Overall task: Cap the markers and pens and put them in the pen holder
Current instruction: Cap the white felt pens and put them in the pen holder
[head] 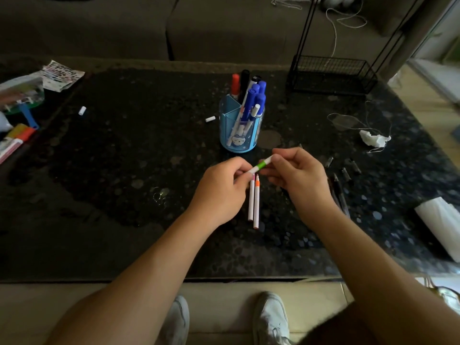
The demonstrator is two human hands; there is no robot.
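A white marker with a green band (pixel 260 166) is held between both hands above the dark table. My left hand (pixel 222 189) pinches its lower end; my right hand (pixel 296 174) pinches its upper end. Under them lie two uncapped white markers, one pink-tipped (pixel 251 200) and one orange-tipped (pixel 256 204). The blue pen holder (pixel 239 128) stands just beyond, with several blue, black and red capped markers in it. Two white caps (pixel 82 110) (pixel 210 119) lie on the table to the left.
Dark pens and dark caps (pixel 346 174) lie to the right of my right hand. A crumpled tissue (pixel 373 140) and string lie further right, a black wire rack (pixel 331 73) at the back right. Stationery packs (pixel 22 95) crowd the left edge; white paper (pixel 443 225) lies at right.
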